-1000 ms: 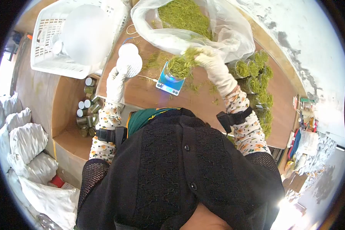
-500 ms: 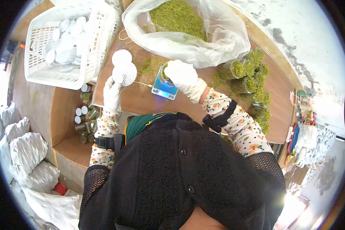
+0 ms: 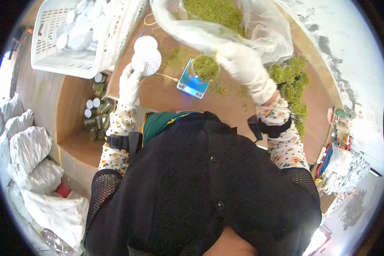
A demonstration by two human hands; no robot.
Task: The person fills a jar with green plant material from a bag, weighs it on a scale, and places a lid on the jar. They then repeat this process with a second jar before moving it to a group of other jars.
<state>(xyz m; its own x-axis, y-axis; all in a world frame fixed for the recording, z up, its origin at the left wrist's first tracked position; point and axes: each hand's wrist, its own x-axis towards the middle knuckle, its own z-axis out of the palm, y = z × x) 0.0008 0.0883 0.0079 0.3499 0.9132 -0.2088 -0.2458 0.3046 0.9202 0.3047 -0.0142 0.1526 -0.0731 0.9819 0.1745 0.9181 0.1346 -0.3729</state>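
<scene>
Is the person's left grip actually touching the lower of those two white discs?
Touching. The head view shows it: the gloved fingertips of the left grip overlap the lower-left edge of the lower white disc, no gap showing.

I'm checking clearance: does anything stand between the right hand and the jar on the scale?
Nothing visible does: the right hand is close beside the jar, whose mouth is uncovered; the plastic bag lies beyond it.
</scene>
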